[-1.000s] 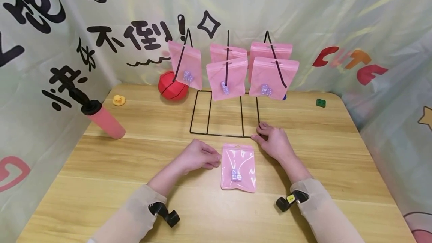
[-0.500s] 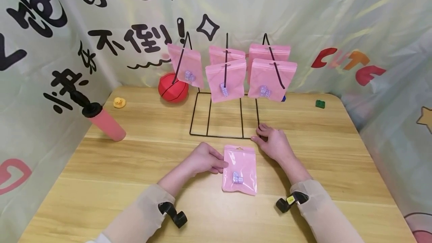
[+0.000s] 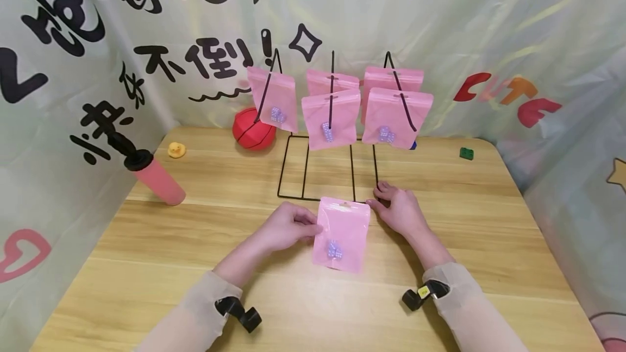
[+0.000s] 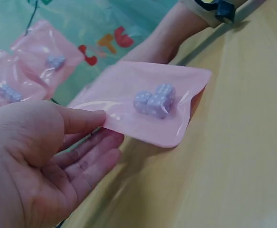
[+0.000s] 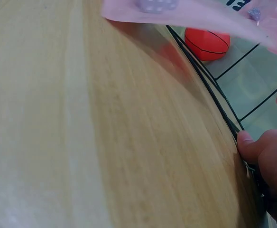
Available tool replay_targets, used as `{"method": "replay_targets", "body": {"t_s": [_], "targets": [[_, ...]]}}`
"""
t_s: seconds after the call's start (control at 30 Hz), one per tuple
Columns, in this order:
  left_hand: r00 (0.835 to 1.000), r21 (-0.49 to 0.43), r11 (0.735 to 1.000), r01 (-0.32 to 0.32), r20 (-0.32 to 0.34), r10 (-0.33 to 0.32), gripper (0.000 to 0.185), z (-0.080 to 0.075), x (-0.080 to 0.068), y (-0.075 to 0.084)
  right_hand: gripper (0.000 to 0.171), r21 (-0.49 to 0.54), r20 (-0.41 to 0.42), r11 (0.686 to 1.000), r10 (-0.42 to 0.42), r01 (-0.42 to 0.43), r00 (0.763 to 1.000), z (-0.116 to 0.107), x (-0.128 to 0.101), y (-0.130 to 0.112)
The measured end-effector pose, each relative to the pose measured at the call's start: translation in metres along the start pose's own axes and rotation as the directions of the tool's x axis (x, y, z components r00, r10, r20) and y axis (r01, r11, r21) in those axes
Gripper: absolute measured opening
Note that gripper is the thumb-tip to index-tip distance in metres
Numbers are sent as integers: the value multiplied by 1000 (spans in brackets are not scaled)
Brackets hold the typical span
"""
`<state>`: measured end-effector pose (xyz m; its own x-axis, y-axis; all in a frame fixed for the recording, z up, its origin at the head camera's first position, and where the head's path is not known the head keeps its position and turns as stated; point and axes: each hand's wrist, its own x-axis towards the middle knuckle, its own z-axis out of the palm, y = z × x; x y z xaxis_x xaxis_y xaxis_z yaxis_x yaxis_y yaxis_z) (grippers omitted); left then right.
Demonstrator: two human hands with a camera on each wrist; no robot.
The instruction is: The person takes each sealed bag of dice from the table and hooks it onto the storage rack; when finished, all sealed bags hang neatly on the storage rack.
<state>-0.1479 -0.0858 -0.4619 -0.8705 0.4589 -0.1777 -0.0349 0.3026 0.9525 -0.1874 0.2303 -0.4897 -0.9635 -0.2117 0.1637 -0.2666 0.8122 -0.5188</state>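
In the head view my left hand (image 3: 288, 227) pinches the left edge of a pink zip pouch (image 3: 347, 227) between thumb and fingers. Purple dice (image 3: 335, 250) show at the bottom of this pouch, which is raised off the table and tilted. The left wrist view shows the thumb on top of the pouch (image 4: 124, 128) and the fingers below. My right hand (image 3: 398, 208) grips the front right corner of a black wire rack (image 3: 303, 198). Several pink pouches (image 3: 344, 115) with dice hang from the rack's hooks. The rack's back is partly hidden behind them.
A red ball (image 3: 254, 133) sits at the back left, near a yellow toy duck (image 3: 176, 150). A pink bottle-like cylinder with a black top (image 3: 161, 181) stands at the left. A green block (image 3: 467, 153) lies at the back right. Printed cloth hangs around the wooden table (image 3: 464, 221).
My left hand has taken hold of the pouch's left edge and lifted it off the table. The right hand stays on the rack's corner.
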Motion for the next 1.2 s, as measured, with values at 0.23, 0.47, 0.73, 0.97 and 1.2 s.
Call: {"method": "replay_targets", "body": {"t_s": [0.23,0.47,0.73,0.97,1.2], "targets": [[973,146,969,-197,-90,211,4,-24,-6,15,48,-5,-12,1000,-4,4,1000,-2,3,-1],[924,172,940,-293,-201,325,3,-46,-15,31,49,4,-7,1000,7,-7,1000,-2,1,0],[842,222,894,-388,-310,442,5,-73,-30,50,47,2,5,1000,25,-25,1000,-2,-4,1],[770,231,871,-433,-407,491,7,-94,-48,65,48,0,14,1000,11,-11,1000,0,-2,-2],[707,226,842,-490,-462,536,5,-107,-60,75,47,2,13,1000,16,-16,1000,1,-2,-3]]}}
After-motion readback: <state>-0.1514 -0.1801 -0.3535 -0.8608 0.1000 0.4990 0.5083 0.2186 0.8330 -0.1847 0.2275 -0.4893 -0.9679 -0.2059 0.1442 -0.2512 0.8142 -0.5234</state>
